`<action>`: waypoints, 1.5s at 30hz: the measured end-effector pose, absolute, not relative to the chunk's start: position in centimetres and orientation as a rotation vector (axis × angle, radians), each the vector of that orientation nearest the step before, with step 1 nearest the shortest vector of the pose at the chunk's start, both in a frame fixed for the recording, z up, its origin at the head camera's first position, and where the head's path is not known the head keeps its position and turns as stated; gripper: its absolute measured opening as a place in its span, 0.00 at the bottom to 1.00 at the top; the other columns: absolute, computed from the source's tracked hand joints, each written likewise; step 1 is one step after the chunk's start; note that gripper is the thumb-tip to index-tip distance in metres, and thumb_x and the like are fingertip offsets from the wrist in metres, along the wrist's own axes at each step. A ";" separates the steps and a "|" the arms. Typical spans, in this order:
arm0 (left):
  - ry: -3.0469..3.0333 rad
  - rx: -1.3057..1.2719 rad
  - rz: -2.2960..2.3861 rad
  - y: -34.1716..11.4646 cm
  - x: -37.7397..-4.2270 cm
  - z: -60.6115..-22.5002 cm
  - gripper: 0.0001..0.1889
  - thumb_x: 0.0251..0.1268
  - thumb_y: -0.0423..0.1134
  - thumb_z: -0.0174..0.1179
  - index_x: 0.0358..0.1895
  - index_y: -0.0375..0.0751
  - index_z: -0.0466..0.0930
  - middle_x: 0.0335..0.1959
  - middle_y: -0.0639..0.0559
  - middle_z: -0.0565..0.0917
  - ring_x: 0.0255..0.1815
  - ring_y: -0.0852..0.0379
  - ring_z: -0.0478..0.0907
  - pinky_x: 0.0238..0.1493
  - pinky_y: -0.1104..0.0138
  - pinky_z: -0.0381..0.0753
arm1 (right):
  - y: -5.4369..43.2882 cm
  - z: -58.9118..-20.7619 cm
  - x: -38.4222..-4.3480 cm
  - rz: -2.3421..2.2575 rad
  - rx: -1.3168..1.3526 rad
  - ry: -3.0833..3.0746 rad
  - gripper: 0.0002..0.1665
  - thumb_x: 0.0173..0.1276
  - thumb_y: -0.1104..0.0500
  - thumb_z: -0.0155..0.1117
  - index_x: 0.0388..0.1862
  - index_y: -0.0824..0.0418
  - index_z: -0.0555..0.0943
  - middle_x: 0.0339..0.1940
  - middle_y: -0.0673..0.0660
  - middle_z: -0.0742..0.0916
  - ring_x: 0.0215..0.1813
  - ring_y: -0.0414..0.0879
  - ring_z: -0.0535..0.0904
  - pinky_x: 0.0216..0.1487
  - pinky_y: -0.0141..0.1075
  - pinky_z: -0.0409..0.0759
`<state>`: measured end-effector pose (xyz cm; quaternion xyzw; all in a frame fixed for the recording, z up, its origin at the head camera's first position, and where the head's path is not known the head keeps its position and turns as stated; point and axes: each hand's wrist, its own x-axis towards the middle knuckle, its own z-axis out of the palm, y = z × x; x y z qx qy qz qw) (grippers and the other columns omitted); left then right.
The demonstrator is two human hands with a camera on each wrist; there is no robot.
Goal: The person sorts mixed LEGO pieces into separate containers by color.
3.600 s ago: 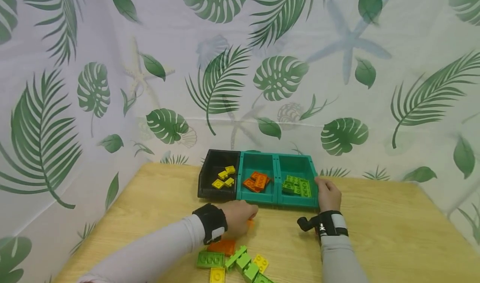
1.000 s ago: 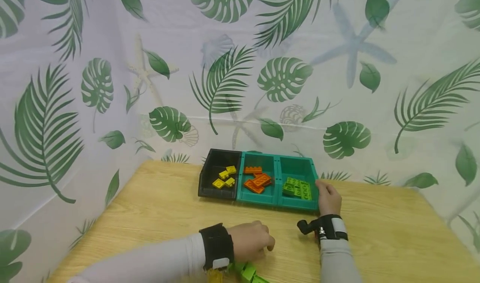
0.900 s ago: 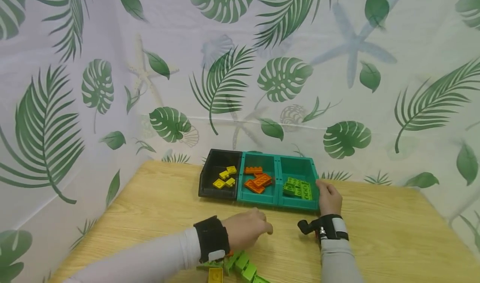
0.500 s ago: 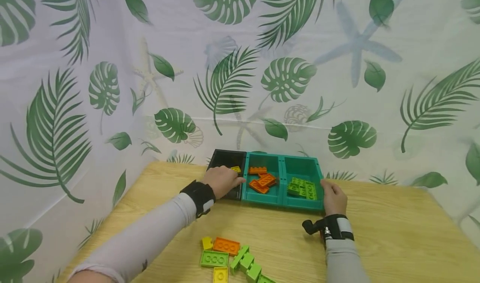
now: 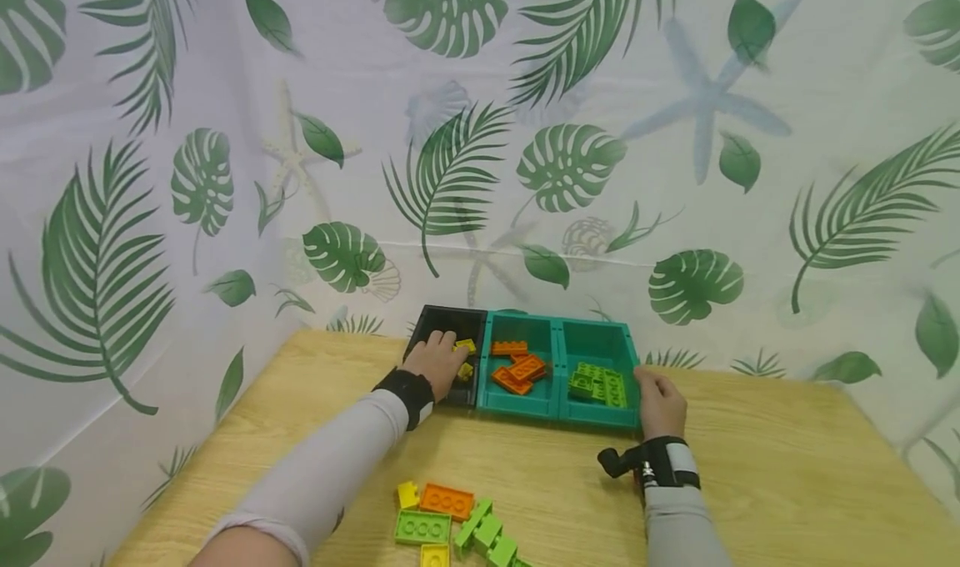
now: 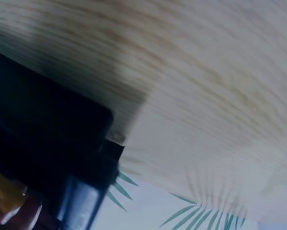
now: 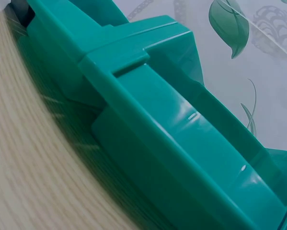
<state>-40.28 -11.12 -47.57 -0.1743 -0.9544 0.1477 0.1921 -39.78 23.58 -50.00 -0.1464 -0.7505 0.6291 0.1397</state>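
Observation:
My left hand (image 5: 437, 363) reaches into the black bin (image 5: 450, 320), the leftmost of three joined bins. In the left wrist view its fingertips are at a yellow building brick (image 6: 3, 190), beside the dark bin wall. Other yellow bricks (image 5: 466, 372) show just past the fingers. My right hand (image 5: 662, 404) grips the outer side of the right teal bin (image 5: 600, 418), which holds green bricks (image 5: 600, 383). Orange bricks (image 5: 525, 369) lie in the middle teal bin (image 5: 517, 403). The right wrist view shows teal bin walls without the fingers.
Loose bricks lie at the table's front: a yellow one (image 5: 408, 494), an orange one (image 5: 447, 500), a flat green one (image 5: 423, 527), another yellow one (image 5: 435, 555) and a row of green ones (image 5: 487, 531). A leaf-print cloth (image 5: 480, 175) hangs behind the wooden table (image 5: 772, 467).
My left hand has moved from over the table bricks up into the black bin. An orange brick was added to the middle bin. The right hand keeps its hold on the teal bin.

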 end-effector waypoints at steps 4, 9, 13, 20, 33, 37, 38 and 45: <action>-2.618 -0.475 0.347 -11.0 -39.9 -47.1 0.25 0.58 0.35 0.70 0.59 0.46 0.74 0.57 0.41 0.73 0.56 0.43 0.71 0.36 0.59 0.81 | 23.6 -49.9 -39.8 1.791 -0.424 -2.185 0.34 0.71 0.35 0.52 0.57 0.62 0.80 0.59 0.60 0.80 0.54 0.51 0.72 0.53 0.43 0.67; -2.597 -0.468 0.323 -11.4 -39.5 -46.8 0.22 0.60 0.36 0.68 0.58 0.44 0.75 0.58 0.41 0.75 0.57 0.43 0.73 0.40 0.58 0.83 | 23.6 -49.7 -39.6 1.809 -0.417 -2.190 0.34 0.72 0.35 0.52 0.58 0.62 0.79 0.60 0.61 0.79 0.57 0.52 0.71 0.56 0.45 0.67; -2.509 -0.530 0.212 -11.8 -38.8 -46.3 0.15 0.64 0.36 0.65 0.53 0.42 0.78 0.49 0.43 0.79 0.47 0.45 0.76 0.36 0.59 0.83 | 23.6 -49.6 -39.4 1.825 -0.402 -2.195 0.34 0.72 0.36 0.52 0.60 0.62 0.78 0.62 0.61 0.79 0.61 0.56 0.71 0.60 0.49 0.66; -2.723 -0.835 -0.153 -10.1 -35.0 -42.9 0.11 0.63 0.43 0.66 0.47 0.47 0.83 0.36 0.53 0.83 0.29 0.60 0.77 0.27 0.66 0.77 | 23.7 -49.7 -39.3 1.804 -0.400 -2.217 0.33 0.73 0.37 0.52 0.59 0.62 0.79 0.60 0.61 0.79 0.56 0.53 0.71 0.55 0.46 0.67; -3.279 -1.475 -0.410 -6.0 -27.9 -40.8 0.32 0.50 0.54 0.75 0.60 0.51 0.78 0.55 0.51 0.78 0.49 0.58 0.78 0.47 0.69 0.77 | 23.4 -48.8 -39.6 1.772 -0.403 -2.163 0.28 0.72 0.41 0.57 0.54 0.63 0.81 0.54 0.58 0.81 0.48 0.46 0.71 0.50 0.41 0.68; -3.286 -1.496 -0.289 -6.0 -27.1 -41.6 0.34 0.45 0.52 0.78 0.60 0.54 0.78 0.53 0.57 0.78 0.42 0.64 0.77 0.43 0.72 0.77 | 23.3 -48.5 -39.8 1.792 -0.389 -2.149 0.28 0.72 0.42 0.57 0.55 0.63 0.81 0.57 0.59 0.81 0.50 0.47 0.72 0.52 0.41 0.68; -3.275 -1.491 -0.262 -5.9 -26.9 -41.8 0.33 0.45 0.50 0.78 0.59 0.54 0.79 0.52 0.59 0.79 0.41 0.66 0.77 0.41 0.72 0.77 | 23.3 -48.5 -39.8 1.793 -0.389 -2.148 0.28 0.72 0.42 0.57 0.56 0.63 0.81 0.57 0.59 0.81 0.50 0.47 0.72 0.52 0.41 0.68; -3.141 -1.473 -0.197 -5.6 -26.5 -42.5 0.10 0.54 0.36 0.72 0.41 0.50 0.87 0.36 0.61 0.86 0.31 0.70 0.79 0.35 0.78 0.75 | 23.5 -48.9 -39.3 1.786 -0.405 -2.183 0.30 0.72 0.40 0.55 0.56 0.64 0.80 0.57 0.61 0.80 0.51 0.50 0.72 0.50 0.42 0.67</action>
